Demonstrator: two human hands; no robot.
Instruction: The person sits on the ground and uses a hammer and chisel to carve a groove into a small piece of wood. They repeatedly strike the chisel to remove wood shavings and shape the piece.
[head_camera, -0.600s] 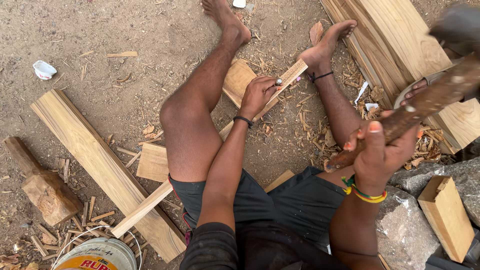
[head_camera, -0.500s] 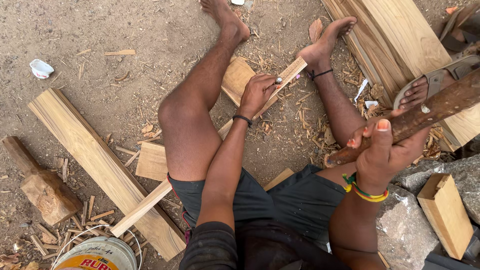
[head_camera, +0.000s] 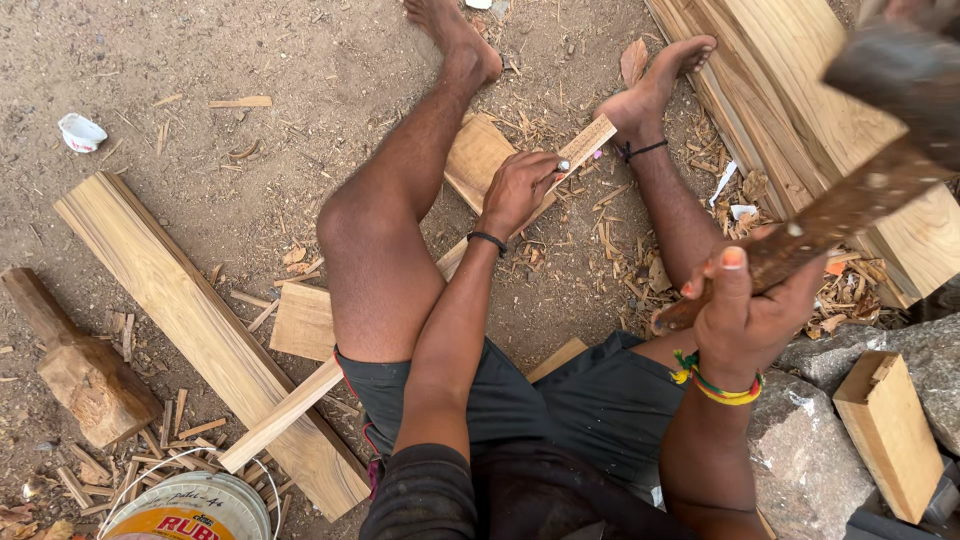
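A long, narrow strip of pale wood (head_camera: 420, 290) lies on the dirt, running diagonally from seven o'clock toward one o'clock and passing under a bent leg. Its far end rests on a flat, tan wooden block (head_camera: 477, 160) just above centre. A rough, dark brown wooden tool handle (head_camera: 830, 215) slants up toward two o'clock, raised off the ground; its heavy dark head (head_camera: 900, 65) is blurred at the upper right corner.
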